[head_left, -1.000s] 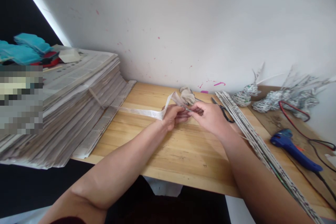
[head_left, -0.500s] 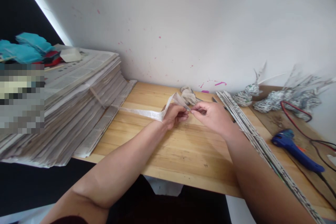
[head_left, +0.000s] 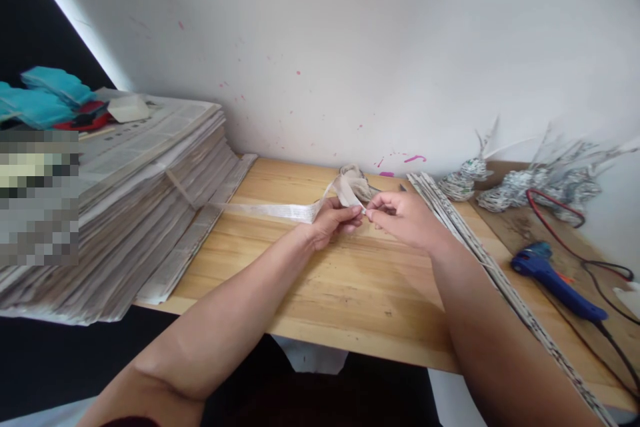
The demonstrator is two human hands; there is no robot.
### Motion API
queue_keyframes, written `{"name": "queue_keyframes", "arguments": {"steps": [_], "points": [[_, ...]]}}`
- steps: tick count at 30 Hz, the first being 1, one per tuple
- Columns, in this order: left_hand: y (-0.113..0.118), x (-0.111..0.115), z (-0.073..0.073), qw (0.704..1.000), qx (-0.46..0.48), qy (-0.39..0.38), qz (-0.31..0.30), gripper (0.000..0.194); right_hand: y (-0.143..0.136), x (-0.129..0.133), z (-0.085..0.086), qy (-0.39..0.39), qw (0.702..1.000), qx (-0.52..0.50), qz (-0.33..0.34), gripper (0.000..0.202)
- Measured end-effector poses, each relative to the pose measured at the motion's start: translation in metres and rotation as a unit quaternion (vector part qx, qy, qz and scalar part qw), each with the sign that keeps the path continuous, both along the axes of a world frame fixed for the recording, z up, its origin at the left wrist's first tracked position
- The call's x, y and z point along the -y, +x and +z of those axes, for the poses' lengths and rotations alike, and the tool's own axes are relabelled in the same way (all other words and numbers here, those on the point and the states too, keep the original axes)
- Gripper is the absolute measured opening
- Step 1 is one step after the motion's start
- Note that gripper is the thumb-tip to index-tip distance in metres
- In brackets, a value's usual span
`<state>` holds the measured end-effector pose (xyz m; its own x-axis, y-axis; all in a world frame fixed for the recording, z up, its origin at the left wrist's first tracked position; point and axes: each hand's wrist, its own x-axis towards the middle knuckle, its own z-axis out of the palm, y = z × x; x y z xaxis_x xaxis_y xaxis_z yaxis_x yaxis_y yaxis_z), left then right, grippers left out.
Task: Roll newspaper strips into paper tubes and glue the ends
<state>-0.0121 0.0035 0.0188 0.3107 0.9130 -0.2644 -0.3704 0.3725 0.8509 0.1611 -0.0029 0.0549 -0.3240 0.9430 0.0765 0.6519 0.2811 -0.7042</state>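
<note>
A long newspaper strip runs from the paper stack at the left across to both hands, looping up behind the left one. My left hand is closed on the strip, thumb over fingers. Just to its right, my right hand pinches the strip's narrow end between thumb and fingertips. That end looks thin and twisted or rolled, but it is too small to make out fully. A beige cloth bundle lies right behind the hands.
A tall newspaper stack stands at the left, with blue packets on top. Rolled newspaper sticks lie at the right. Beyond are a blue glue gun with its cord and woven paper figures against the wall.
The loop of the strip behind my left hand has dropped and changed shape. Both hands stay close together at the strip's end. The view has shifted slightly.
</note>
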Motion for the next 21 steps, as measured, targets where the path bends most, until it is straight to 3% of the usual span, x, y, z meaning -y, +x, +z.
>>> {"name": "queue_keyframes", "arguments": {"steps": [5, 8, 11, 15, 18, 21], "points": [[-0.005, -0.006, -0.002, 0.998, 0.016, 0.021, 0.058, 0.015, 0.009, -0.005, -0.005, -0.042, 0.999, 0.020, -0.014, 0.015], [-0.018, -0.014, 0.007, 0.989, 0.056, 0.041, 0.131, 0.010, 0.012, -0.007, -0.003, -0.060, 0.996, 0.059, -0.019, 0.010], [-0.040, -0.027, 0.028, 0.972, 0.082, 0.079, 0.207, 0.009, 0.013, -0.008, -0.003, -0.059, 0.993, 0.106, -0.002, 0.007], [-0.082, -0.056, 0.070, 0.961, 0.050, 0.101, 0.254, 0.004, 0.013, -0.011, -0.006, -0.075, 0.987, 0.139, 0.027, 0.008], [-0.114, -0.085, 0.099, 0.959, 0.004, 0.106, 0.261, 0.008, 0.014, -0.013, -0.009, -0.101, 0.984, 0.144, 0.029, 0.008], [-0.135, -0.109, 0.109, 0.960, -0.043, 0.158, 0.228, 0.018, 0.014, -0.014, -0.012, -0.119, 0.984, 0.129, 0.032, 0.009]]}}
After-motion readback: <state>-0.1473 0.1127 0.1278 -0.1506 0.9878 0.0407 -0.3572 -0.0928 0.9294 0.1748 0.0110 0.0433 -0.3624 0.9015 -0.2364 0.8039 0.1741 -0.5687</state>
